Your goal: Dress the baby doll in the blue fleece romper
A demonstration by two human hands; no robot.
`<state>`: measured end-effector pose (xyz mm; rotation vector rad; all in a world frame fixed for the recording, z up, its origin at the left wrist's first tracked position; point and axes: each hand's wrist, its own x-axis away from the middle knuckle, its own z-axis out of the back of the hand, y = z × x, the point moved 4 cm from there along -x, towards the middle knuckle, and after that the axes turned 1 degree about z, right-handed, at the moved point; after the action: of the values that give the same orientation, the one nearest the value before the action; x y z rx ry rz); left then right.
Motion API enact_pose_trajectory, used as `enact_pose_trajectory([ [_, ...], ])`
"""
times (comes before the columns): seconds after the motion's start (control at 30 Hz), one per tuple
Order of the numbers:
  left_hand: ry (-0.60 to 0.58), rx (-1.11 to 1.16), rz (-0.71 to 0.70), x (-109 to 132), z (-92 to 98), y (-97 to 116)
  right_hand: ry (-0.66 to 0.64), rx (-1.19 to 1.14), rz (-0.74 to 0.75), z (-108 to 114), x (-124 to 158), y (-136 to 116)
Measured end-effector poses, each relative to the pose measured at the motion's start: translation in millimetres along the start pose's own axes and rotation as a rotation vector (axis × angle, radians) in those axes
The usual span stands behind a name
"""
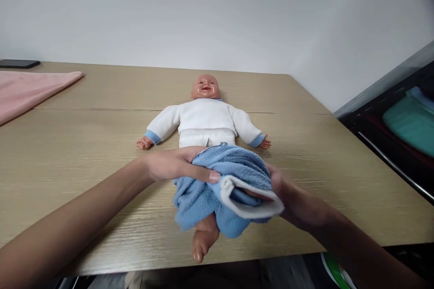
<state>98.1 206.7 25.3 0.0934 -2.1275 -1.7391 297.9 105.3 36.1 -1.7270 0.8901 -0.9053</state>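
Observation:
A baby doll (206, 115) lies on its back on the wooden table, head away from me, in a white sweater with blue cuffs. Blue fleece pants (233, 160) with a white cuff are bunched around its legs. One bare foot (205, 239) sticks out below the fabric; the other leg is mostly hidden inside the pants. My left hand (183, 165) grips the pants from the left, thumb on top near the white cuff. On the right, my right hand (285, 194) is closed at the side of the same pants, its fingers partly hidden behind the cloth.
A pink cloth (30, 90) lies at the table's left side, with a dark flat phone-like object (18, 63) behind it. To the right, beyond the table edge, a dark rack (379, 122) holds folded green fabric (410, 119). A white wall stands behind the table (111, 126).

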Motion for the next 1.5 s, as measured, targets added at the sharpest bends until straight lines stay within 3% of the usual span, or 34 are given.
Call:
enact_pose_trajectory([
  [0.07, 0.019, 0.005, -0.001, -0.5, -2.2, 3.2, 0.048, 0.111, 0.016, 2.5, 1.5, 2.0],
  [0.23, -0.047, 0.005, -0.027, -1.5, -21.3, 14.6, 0.393, 0.403, 0.132, 8.3, 5.6, -0.1],
  [0.33, -0.024, -0.051, 0.037, -1.7, -35.8, 18.9, 0.416, 0.578, 0.125, 1.1, 7.0, -8.3],
  [0.43, 0.140, -0.228, 0.116, -0.3, -42.3, 19.7, 0.411, 0.763, 0.004, -4.1, 11.9, -15.2],
  [0.53, 0.255, -0.362, 0.099, 2.4, -45.2, 20.1, 0.353, 0.881, -0.084, -5.1, 20.0, -14.6],
  [0.67, 0.306, -0.592, 0.128, 3.5, -49.0, 15.7, 0.276, 0.882, -0.124, -0.1, 29.0, 1.9],
  [0.93, 0.274, -1.057, 0.174, -5.4, -61.3, 7.6, 0.286, 0.857, -0.092, 0.5, 29.0, 28.7],
  [1.2, 0.275, -1.034, 0.093, 6.1, -70.9, 4.7, 0.159, 0.633, -0.166, -6.5, 36.3, 33.1],
  [1.37, 0.328, -1.160, 0.109, 10.3, -76.1, 9.1, 0.234, 0.583, -0.227, -7.4, 43.6, 37.3],
  [1.5, 0.283, -1.184, 0.126, 10.3, -74.8, 6.8, 0.276, 0.607, -0.231, -8.8, 46.4, 44.0],
])
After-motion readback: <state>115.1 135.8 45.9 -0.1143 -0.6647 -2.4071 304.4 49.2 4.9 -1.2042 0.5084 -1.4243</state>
